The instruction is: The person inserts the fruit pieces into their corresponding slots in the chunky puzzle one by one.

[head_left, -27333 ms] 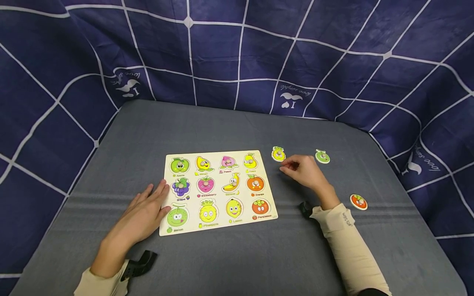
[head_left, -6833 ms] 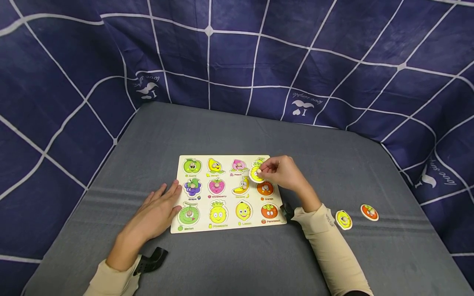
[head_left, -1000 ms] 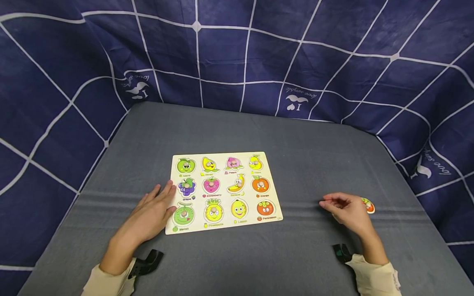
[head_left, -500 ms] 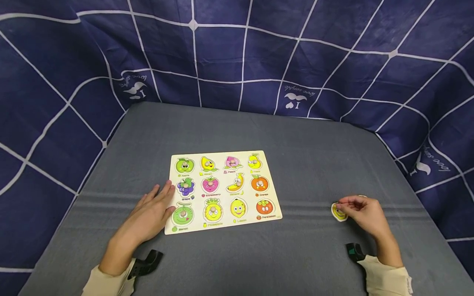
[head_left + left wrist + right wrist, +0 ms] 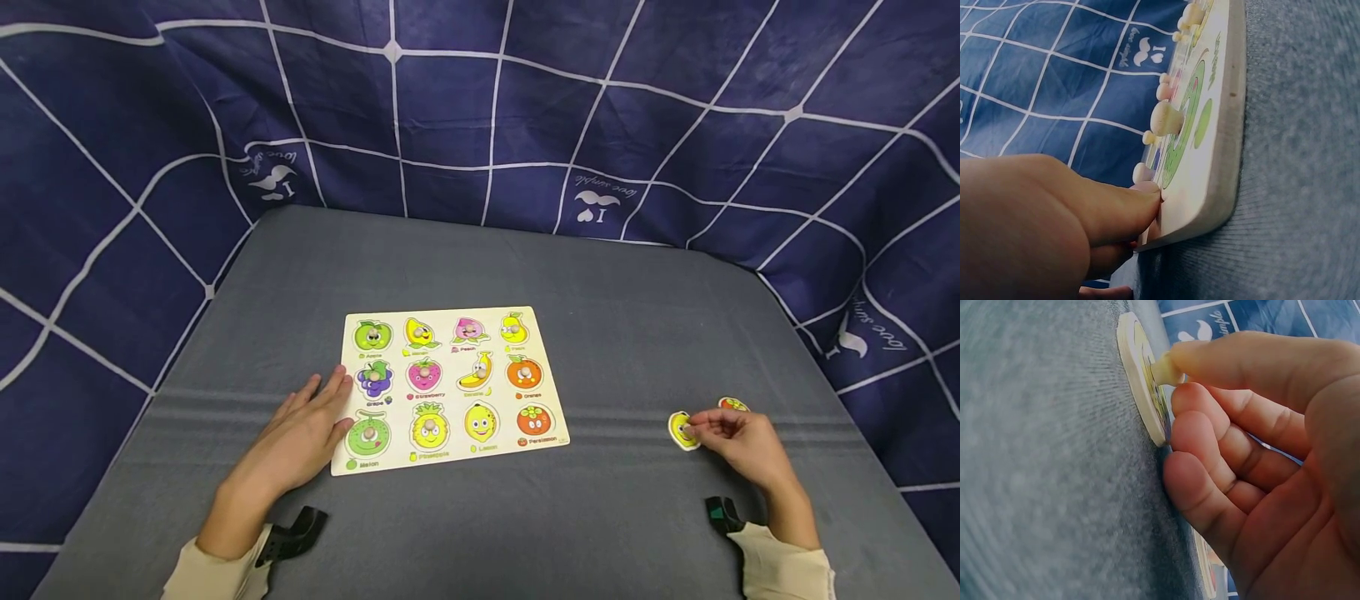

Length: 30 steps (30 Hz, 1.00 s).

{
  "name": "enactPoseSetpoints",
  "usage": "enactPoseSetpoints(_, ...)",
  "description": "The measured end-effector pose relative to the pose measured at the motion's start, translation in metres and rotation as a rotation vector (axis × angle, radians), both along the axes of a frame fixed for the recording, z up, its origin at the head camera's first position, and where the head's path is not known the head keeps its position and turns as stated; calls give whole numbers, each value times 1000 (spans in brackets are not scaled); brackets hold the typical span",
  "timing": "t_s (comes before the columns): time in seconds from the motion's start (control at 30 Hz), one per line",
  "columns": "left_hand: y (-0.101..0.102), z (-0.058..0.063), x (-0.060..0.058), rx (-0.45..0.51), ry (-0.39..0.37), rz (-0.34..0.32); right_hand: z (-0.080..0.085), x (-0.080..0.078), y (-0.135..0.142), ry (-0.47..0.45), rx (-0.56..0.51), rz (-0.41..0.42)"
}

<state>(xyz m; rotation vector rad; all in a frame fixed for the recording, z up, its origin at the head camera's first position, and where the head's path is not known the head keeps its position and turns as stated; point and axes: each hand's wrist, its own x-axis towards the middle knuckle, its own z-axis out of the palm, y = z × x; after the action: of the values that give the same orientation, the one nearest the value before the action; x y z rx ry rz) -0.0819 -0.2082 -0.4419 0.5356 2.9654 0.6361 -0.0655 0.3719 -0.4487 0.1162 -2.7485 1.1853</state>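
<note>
A wooden fruit puzzle board [image 5: 456, 408] lies in the middle of the head view, with knobbed pieces in most of its places. Its lemon and persimmon places show printed faces without knobs. My left hand [image 5: 296, 433] rests against the board's left edge, fingers extended; the thumb [image 5: 1125, 209] touches the edge beside the melon piece [image 5: 1188, 125]. On the right, my right hand [image 5: 746, 446] pinches the knob of the lemon puzzle piece [image 5: 681, 432] between thumb and fingertips. That piece is close to the cloth; whether it touches, I cannot tell. The persimmon piece [image 5: 733, 404] lies just behind this hand.
Grey cloth [image 5: 465, 525] covers the table. A dark blue curtain [image 5: 450, 100] with white grid lines hangs along the back and sides. Each wrist carries a black camera mount [image 5: 296, 533].
Since the oldest frame, the melon and pineapple pieces have come off the cloth into the board. Over the last second, my right hand has shifted slightly right and taken the lemon piece's knob.
</note>
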Motion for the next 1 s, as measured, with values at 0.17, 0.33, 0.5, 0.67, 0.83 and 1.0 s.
enactPoseSetpoints(0.17,0,0,0,3,-2,1,0,2,0,-13,-4,17)
enactPoseSetpoints(0.33,0,0,0,9,-3,1,1,3,-3,8,3,43)
enactPoseSetpoints(0.5,0,0,0,8,-2,3,1,2,-4,13,21,40)
enactPoseSetpoints(0.67,0,0,0,4,4,0,-1,1,-4,7,36,34)
enactPoseSetpoints(0.83,0,0,1,3,6,-1,0,0,-4,3,40,48)
enactPoseSetpoints(1.0,0,0,0,4,13,-4,1,1,-6,-2,84,40)
